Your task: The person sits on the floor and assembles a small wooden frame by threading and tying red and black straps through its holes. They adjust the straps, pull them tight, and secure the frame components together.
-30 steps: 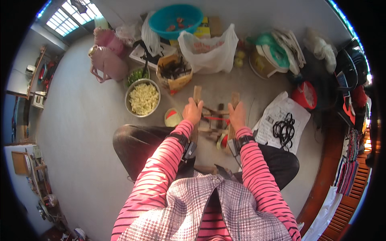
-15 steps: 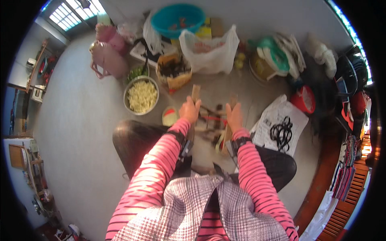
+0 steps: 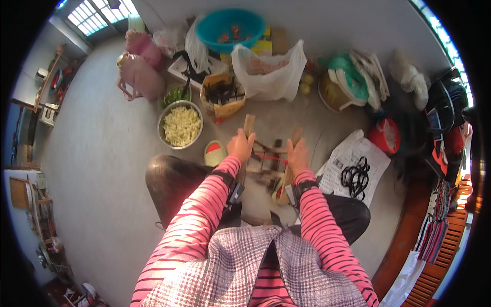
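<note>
Both of my hands are closed on a low wooden frame, its two side rails joined by crosspieces, with a red strip across the middle. My left hand (image 3: 240, 146) grips the left rail (image 3: 249, 124), and the rail's end sticks out beyond my fingers. On the other side, my right hand (image 3: 297, 154) wraps round the right rail (image 3: 296, 134). Dark pieces between the rails are partly blurred, so their kind is unclear. A pale green slipper (image 3: 215, 154) with a red inside lies just left of my left hand. My forearms and wrist straps cover the frame's near parts.
Beyond the frame stand a metal bowl of pale chopped food (image 3: 181, 127), a box of dark pieces (image 3: 222, 97), a white plastic bag (image 3: 268, 71) and a teal basin (image 3: 230, 30). To the right lie a printed sheet (image 3: 335, 158) with black cord (image 3: 355, 178) and a red bucket (image 3: 384, 136).
The whole view has shifted slightly and looks sharper. My hands keep their hold on the wooden frame's two rails, with little visible movement.
</note>
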Action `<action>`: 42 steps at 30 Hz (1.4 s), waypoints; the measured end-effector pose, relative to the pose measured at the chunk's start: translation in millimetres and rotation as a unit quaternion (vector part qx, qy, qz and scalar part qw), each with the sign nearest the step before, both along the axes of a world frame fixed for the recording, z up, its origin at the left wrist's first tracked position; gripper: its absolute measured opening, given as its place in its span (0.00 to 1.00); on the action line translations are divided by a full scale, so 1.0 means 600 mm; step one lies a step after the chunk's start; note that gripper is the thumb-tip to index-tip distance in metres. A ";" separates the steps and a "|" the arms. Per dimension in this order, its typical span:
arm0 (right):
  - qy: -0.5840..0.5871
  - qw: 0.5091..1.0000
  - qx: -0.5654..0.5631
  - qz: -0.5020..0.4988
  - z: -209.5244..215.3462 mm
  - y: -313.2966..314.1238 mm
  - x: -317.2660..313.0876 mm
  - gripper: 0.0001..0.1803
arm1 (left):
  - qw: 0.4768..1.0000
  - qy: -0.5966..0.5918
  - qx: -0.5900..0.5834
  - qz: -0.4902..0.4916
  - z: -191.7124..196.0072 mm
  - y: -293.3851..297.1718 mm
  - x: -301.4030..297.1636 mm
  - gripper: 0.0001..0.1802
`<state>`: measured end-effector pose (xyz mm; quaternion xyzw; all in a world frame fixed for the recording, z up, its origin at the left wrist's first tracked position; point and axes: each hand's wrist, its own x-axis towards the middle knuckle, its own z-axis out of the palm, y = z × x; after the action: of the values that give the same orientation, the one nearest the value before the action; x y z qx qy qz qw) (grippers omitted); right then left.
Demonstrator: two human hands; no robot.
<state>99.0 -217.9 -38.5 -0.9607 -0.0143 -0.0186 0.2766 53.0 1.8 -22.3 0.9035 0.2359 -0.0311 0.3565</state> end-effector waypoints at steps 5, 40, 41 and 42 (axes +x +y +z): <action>0.060 0.998 -0.016 -0.031 0.014 0.004 0.010 0.27 | 0.999 -0.012 -0.036 0.009 0.001 0.008 0.007 0.29; 0.167 0.942 0.112 0.268 -0.026 -0.096 -0.142 0.13 | 0.895 0.023 -0.076 -0.438 -0.065 0.126 -0.065 0.19; 0.190 0.938 0.078 0.281 -0.033 -0.107 -0.131 0.11 | 0.874 0.053 -0.062 -0.479 -0.065 0.136 -0.047 0.20; 0.194 0.928 0.071 0.309 -0.041 -0.119 -0.118 0.10 | 0.868 0.071 -0.044 -0.489 -0.063 0.145 -0.031 0.21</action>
<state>28.4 -289.2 -62.9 -0.8712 -0.2551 0.2538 0.3339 34.5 88.6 -60.3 0.8820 -0.2133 -0.2761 0.3168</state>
